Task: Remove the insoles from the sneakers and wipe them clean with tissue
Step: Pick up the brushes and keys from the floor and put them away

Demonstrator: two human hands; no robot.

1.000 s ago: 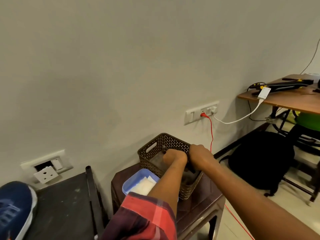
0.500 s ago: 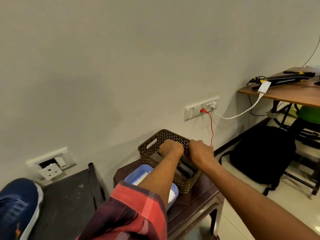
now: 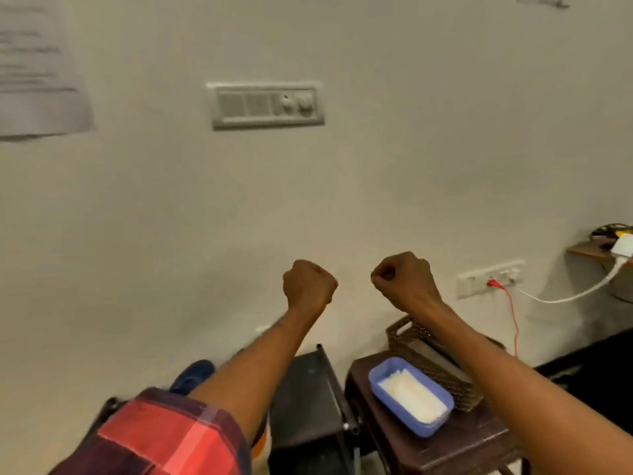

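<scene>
Both hands are up in front of the wall. The left hand (image 3: 310, 286) is a tight fist and holds nothing. The right hand (image 3: 402, 281), at 3 o'clock from it, is a fist too, with nothing in it. The two hands do not touch.

A blue sneaker (image 3: 191, 375) peeks out low down, at 7 o'clock from the left hand. The arm hides part of it.

At 5 o'clock from the right hand, a blue tray (image 3: 378, 373) of white tissue (image 3: 411, 395) sits on a brown tabletop (image 3: 445, 447). A brown basket (image 3: 455, 382) sits right by the tray, on its 2 o'clock side. Something flat lies in the basket, too blurry to name.
</scene>
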